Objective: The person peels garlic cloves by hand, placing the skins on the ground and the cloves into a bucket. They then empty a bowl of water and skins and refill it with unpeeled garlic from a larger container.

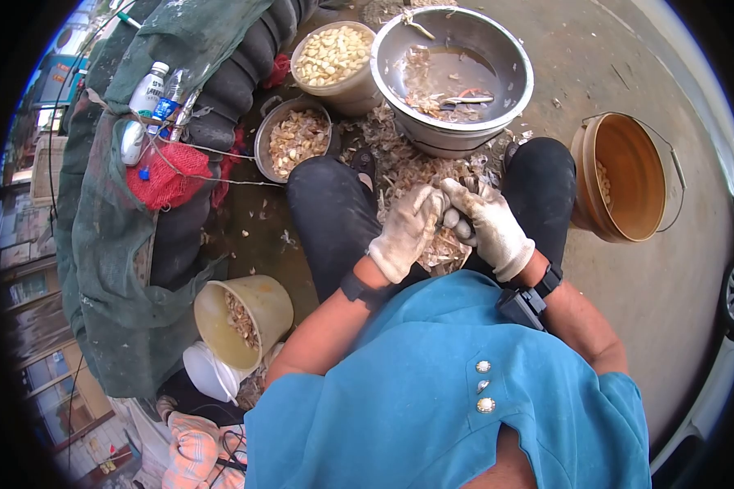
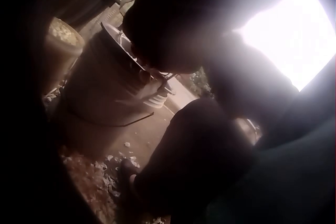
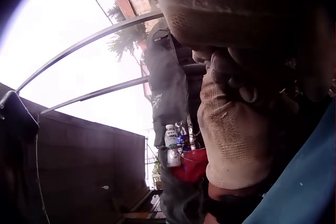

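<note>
My left hand [image 1: 406, 232] and right hand [image 1: 494, 228], both in pale knitted gloves, meet fingertip to fingertip between the knees. Their fingers are curled, with grey coverings on the right fingertips [image 1: 457, 223]. A small pale piece [image 3: 201, 56], which looks like garlic, shows between the hands in the right wrist view, mostly hidden by the fingers. Below them, loose garlic skins [image 1: 444, 251] are heaped on the ground. Ahead stands a metal basin [image 1: 510, 90] holding murky water, skins and a knife [image 1: 468, 99]. The left wrist view is too dark to show the hand's grip.
A bucket [image 1: 359, 96] full of peeled garlic cloves and a pot [image 1: 261, 151] of unpeeled ones stand at front left. To the right is a brown bucket [image 1: 648, 179] with cloves inside. A cream bucket [image 1: 273, 306] lies tipped at left, below bottles [image 1: 150, 90] and red netting [image 1: 167, 175].
</note>
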Motion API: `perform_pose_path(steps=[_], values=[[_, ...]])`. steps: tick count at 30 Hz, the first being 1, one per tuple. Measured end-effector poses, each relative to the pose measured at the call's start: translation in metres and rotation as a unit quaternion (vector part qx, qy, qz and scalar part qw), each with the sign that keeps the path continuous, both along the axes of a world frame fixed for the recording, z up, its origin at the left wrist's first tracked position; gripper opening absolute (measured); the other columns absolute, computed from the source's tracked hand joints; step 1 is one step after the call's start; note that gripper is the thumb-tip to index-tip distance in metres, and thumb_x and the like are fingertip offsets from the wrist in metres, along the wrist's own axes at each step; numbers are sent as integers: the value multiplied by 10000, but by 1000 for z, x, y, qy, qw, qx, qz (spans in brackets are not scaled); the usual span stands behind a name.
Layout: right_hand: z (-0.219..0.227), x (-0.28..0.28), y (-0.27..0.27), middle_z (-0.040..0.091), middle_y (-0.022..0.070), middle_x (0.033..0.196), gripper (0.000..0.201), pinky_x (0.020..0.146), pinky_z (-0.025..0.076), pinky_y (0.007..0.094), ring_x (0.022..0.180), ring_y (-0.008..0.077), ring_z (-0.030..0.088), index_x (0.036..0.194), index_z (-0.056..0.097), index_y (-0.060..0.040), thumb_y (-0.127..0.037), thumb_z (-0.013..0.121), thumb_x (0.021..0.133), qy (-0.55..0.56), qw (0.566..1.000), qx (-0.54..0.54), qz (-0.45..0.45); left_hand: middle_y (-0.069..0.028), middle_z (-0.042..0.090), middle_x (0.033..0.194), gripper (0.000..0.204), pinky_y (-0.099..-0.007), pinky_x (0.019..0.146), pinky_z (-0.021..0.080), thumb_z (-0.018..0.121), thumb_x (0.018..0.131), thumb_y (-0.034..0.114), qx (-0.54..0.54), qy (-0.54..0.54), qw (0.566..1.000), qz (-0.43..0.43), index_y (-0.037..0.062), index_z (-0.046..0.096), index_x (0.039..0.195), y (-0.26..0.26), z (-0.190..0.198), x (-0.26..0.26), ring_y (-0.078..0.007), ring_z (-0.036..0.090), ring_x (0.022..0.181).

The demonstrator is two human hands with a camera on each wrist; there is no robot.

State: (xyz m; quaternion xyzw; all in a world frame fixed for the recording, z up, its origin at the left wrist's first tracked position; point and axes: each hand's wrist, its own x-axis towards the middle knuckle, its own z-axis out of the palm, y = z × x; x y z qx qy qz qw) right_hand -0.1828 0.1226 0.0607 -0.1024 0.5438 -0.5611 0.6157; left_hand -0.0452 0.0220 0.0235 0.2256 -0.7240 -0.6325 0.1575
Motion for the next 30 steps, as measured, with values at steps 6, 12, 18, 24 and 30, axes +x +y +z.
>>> perform_pose_path(steps=[6, 12, 18, 24, 30], values=[[-6, -1, -1, 594, -32, 718, 283, 423, 301, 178, 516, 21, 425, 935, 642, -68, -333, 567, 999, -14, 999, -34, 17, 27, 543, 792, 293, -184, 568, 423, 432, 1049, 300, 285, -7, 957, -54, 42, 562, 999, -14, -7, 2, -47, 491, 639], [-10, -5, 2, 590, -53, 759, 295, 447, 285, 180, 561, 17, 423, 984, 650, -66, -350, 572, 999, -137, 990, -33, -13, 11, 573, 855, 277, -172, 601, 448, 408, 1052, 262, 446, -3, 895, 22, 42, 572, 1086, -11, 9, 4, -55, 502, 665], [-13, -9, 1, 565, -62, 758, 283, 457, 287, 169, 563, 12, 411, 991, 656, -74, -345, 574, 999, -161, 986, -34, -25, -11, 633, 966, 267, -231, 717, 489, 447, 1046, 285, 340, 27, 940, -19, 58, 582, 1086, -17, 7, 10, -75, 568, 838], [-8, -9, -2, 537, -64, 714, 227, 430, 275, 168, 513, 9, 392, 972, 636, -93, -313, 586, 993, 17, 999, -25, 36, -3, 639, 979, 279, -238, 696, 494, 501, 1025, 320, 247, -28, 965, -83, 58, 581, 1074, -22, 25, 11, -94, 583, 796], [-9, 1, 0, 507, -66, 686, 200, 413, 255, 183, 482, 27, 354, 1072, 632, -116, -293, 586, 990, -100, 994, 35, -26, -28, 575, 840, 346, -254, 638, 455, 474, 1031, 377, -57, -27, 996, -69, 43, 564, 1018, -16, -3, 5, -98, 544, 729]])
